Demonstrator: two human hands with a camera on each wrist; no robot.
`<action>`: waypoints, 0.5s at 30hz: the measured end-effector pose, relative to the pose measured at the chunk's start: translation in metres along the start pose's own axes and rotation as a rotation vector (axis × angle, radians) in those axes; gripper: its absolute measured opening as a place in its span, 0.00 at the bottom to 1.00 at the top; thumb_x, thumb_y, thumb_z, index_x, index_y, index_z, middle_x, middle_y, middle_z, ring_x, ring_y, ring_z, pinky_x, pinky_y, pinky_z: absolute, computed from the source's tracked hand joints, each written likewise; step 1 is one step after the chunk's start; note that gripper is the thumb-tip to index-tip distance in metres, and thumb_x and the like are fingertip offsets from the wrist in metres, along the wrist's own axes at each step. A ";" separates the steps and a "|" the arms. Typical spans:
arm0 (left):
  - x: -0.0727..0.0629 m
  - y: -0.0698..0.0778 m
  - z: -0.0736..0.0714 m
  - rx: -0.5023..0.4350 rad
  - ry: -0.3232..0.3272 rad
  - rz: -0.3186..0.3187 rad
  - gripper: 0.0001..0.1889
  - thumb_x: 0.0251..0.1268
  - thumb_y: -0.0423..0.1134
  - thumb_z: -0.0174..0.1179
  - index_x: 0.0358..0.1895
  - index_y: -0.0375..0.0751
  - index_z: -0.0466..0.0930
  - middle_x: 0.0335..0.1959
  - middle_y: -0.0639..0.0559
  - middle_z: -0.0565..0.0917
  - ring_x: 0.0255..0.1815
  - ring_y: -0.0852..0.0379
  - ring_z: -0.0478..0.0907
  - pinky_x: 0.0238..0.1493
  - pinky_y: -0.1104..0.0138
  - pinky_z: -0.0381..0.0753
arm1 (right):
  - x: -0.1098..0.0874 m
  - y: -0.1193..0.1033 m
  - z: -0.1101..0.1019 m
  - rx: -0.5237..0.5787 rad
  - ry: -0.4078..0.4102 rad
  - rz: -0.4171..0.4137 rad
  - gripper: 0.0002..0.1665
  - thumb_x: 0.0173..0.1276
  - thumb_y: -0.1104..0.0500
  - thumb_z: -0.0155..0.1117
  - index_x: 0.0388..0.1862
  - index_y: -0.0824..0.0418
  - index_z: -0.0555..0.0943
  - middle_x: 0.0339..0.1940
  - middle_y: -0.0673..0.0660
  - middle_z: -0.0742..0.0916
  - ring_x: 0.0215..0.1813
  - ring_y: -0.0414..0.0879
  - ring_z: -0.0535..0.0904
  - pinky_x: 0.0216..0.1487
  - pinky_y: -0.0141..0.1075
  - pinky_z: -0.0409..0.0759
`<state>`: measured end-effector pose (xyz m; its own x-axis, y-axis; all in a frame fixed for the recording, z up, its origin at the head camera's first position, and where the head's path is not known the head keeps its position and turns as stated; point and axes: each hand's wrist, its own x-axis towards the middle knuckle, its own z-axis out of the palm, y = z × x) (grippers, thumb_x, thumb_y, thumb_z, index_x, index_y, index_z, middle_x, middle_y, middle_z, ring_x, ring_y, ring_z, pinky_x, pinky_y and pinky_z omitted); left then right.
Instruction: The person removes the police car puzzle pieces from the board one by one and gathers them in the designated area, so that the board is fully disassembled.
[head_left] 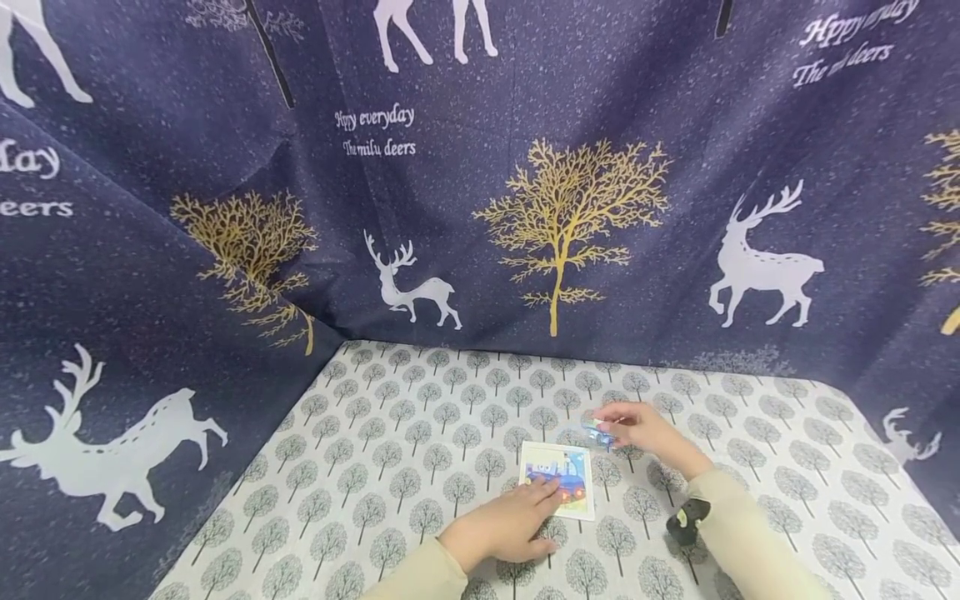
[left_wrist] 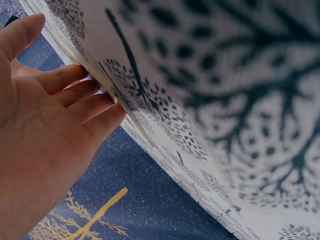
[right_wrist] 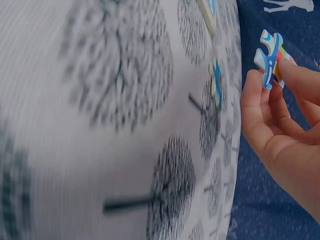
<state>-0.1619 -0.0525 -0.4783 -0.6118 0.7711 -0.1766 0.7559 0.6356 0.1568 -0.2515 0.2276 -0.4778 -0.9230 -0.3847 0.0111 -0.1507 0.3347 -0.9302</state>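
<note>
A square picture puzzle [head_left: 588, 496] with a white frame and a blue vehicle picture lies flat on the cloth. My left hand [head_left: 513, 521] rests on its lower left part, fingers nearly straight; the left wrist view shows the fingertips touching the thin board [left_wrist: 137, 125]. My right hand [head_left: 641, 429] is just beyond the puzzle's upper right corner. Between thumb and fingers it pinches a small jigsaw piece [right_wrist: 270, 62], blue and white with some red and yellow, raised above the cloth. Another blue puzzle piece [right_wrist: 217, 85] lies on the cloth beside the board.
The table is covered by a white cloth [head_left: 420, 492] printed with grey trees. A dark blue curtain [head_left: 450, 192] with deer and golden trees hangs behind and at the sides. A black device [head_left: 686, 522] is strapped at the right sleeve.
</note>
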 end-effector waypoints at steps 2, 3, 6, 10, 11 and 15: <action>-0.002 0.000 0.000 0.004 -0.005 0.005 0.36 0.69 0.58 0.52 0.74 0.43 0.57 0.76 0.49 0.57 0.75 0.52 0.53 0.72 0.62 0.59 | -0.003 0.002 -0.005 0.004 0.005 0.016 0.21 0.67 0.62 0.62 0.56 0.74 0.76 0.53 0.69 0.81 0.44 0.54 0.83 0.44 0.43 0.85; -0.002 0.000 0.000 0.001 -0.007 0.007 0.36 0.69 0.58 0.51 0.74 0.43 0.57 0.76 0.49 0.56 0.75 0.52 0.53 0.72 0.62 0.58 | -0.005 0.002 -0.009 -0.004 0.005 0.019 0.21 0.68 0.63 0.61 0.56 0.74 0.76 0.53 0.70 0.81 0.44 0.55 0.83 0.45 0.43 0.85; -0.004 0.000 -0.001 0.002 -0.009 0.011 0.36 0.70 0.57 0.51 0.74 0.42 0.57 0.76 0.48 0.56 0.76 0.51 0.53 0.72 0.63 0.58 | -0.010 0.003 -0.018 -0.035 0.021 0.044 0.22 0.68 0.63 0.61 0.57 0.73 0.76 0.50 0.69 0.83 0.43 0.55 0.83 0.45 0.41 0.84; -0.004 0.001 -0.002 0.011 -0.001 0.013 0.36 0.69 0.57 0.52 0.74 0.41 0.57 0.76 0.48 0.56 0.75 0.51 0.53 0.72 0.63 0.58 | -0.016 0.007 -0.028 -0.075 0.043 0.039 0.22 0.66 0.63 0.63 0.56 0.73 0.76 0.47 0.68 0.83 0.41 0.54 0.83 0.43 0.40 0.85; -0.004 0.001 -0.002 0.013 0.000 0.013 0.36 0.69 0.57 0.52 0.74 0.41 0.57 0.76 0.48 0.56 0.75 0.51 0.53 0.72 0.63 0.58 | -0.017 0.008 -0.030 -0.079 0.047 0.038 0.22 0.65 0.64 0.63 0.56 0.73 0.76 0.46 0.67 0.83 0.41 0.54 0.83 0.43 0.40 0.85; -0.004 0.001 -0.003 0.011 0.001 0.008 0.36 0.69 0.57 0.52 0.74 0.43 0.57 0.76 0.49 0.57 0.75 0.52 0.54 0.72 0.62 0.59 | -0.021 0.014 -0.036 -0.079 0.043 0.035 0.21 0.64 0.68 0.63 0.54 0.75 0.76 0.44 0.66 0.82 0.42 0.52 0.82 0.43 0.39 0.85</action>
<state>-0.1594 -0.0548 -0.4748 -0.6057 0.7764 -0.1743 0.7636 0.6287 0.1471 -0.2471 0.2715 -0.4774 -0.9422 -0.3350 -0.0036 -0.1439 0.4144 -0.8986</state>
